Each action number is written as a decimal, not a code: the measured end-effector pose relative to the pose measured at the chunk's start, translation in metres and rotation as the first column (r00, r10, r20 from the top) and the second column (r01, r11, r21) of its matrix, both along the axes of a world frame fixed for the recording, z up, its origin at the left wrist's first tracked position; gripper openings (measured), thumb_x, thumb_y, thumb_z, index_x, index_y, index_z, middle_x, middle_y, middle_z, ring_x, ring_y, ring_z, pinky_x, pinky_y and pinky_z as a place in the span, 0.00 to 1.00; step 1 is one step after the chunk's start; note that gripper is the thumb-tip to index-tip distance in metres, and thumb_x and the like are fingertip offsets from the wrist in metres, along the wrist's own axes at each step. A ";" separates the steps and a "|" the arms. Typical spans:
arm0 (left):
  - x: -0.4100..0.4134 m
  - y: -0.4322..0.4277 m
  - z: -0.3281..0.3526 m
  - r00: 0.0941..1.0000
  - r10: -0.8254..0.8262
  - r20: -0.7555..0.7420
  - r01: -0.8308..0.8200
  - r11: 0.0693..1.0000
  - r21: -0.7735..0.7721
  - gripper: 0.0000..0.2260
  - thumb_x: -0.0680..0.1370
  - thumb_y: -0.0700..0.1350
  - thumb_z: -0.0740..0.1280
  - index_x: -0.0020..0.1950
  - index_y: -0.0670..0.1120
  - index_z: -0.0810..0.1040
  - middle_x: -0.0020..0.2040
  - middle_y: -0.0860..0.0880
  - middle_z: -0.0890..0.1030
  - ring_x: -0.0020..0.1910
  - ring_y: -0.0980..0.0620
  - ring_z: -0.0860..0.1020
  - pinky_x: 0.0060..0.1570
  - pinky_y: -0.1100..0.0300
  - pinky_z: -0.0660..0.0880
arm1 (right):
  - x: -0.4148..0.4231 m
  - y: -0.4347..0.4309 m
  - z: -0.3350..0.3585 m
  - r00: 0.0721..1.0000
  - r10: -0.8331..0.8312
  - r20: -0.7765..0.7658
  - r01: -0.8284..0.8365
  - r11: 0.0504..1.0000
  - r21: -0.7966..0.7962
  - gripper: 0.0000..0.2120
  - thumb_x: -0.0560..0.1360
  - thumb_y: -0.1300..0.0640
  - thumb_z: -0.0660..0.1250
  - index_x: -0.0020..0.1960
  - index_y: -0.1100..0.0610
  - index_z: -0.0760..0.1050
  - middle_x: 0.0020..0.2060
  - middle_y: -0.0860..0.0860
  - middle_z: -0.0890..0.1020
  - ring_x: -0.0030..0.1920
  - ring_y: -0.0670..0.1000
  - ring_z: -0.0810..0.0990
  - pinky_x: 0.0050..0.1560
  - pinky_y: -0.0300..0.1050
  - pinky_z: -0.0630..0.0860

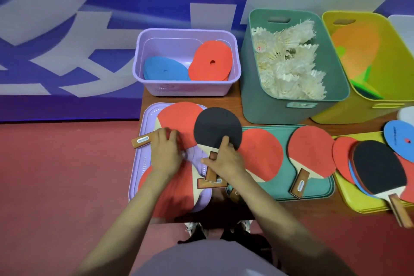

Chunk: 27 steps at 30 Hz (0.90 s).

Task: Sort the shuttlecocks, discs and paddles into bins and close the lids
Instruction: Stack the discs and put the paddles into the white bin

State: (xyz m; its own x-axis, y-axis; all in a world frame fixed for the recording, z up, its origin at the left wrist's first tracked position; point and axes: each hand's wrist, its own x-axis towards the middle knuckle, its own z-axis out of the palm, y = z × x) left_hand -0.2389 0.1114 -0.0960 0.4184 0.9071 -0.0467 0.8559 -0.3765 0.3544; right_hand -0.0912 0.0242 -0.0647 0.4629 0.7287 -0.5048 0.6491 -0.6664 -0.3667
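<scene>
Over the purple lid, left hand grips a red paddle, handle pointing left; right hand grips the black paddle, blade away. Yellow bin lies far right, right hand nearer.

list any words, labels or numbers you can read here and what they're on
Nothing here reads clearly.
wall banner: huge white strokes, cropped by the frame, unreadable.
blue disc: dark print, too blurred to read.
left handle plate: too small to read.
right handle plate, on the green lid: too small to read.
green bin: the front tag is blurred.
</scene>
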 end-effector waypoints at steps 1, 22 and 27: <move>-0.004 0.004 0.003 0.999 0.040 -0.026 -0.038 0.998 0.051 0.17 0.62 0.39 0.57 0.46 0.36 0.77 0.47 0.35 0.76 0.45 0.35 0.75 0.48 0.46 0.70 | -0.002 0.000 -0.001 1.000 -0.006 0.004 0.006 1.000 0.014 0.35 0.69 0.44 0.72 0.64 0.60 0.57 0.59 0.58 0.73 0.58 0.61 0.76 0.47 0.48 0.69; -0.021 0.038 0.028 0.978 0.186 -0.097 -0.208 0.924 -0.320 0.11 0.72 0.41 0.65 0.48 0.44 0.63 0.44 0.45 0.74 0.47 0.41 0.75 0.40 0.55 0.66 | 0.051 0.006 0.085 0.592 0.064 -0.803 0.392 0.848 0.357 0.16 0.74 0.71 0.65 0.57 0.57 0.70 0.41 0.50 0.73 0.29 0.53 0.80 0.45 0.57 0.79; -0.022 0.014 0.033 0.910 0.334 0.244 -0.232 0.901 -0.367 0.15 0.67 0.44 0.67 0.44 0.42 0.63 0.37 0.48 0.71 0.40 0.40 0.73 0.35 0.55 0.63 | 0.054 0.007 0.100 0.566 0.189 -0.802 0.429 0.764 0.483 0.18 0.71 0.68 0.67 0.60 0.62 0.70 0.46 0.58 0.72 0.32 0.52 0.81 0.37 0.46 0.81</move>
State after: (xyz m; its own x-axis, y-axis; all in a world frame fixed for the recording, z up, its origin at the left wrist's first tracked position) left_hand -0.2605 0.1250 -0.0629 0.1864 0.9439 -0.2725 0.7450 0.0450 0.6655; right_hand -0.0371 0.0311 0.0357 0.2194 0.9555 -0.1970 -0.1765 -0.1597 -0.9713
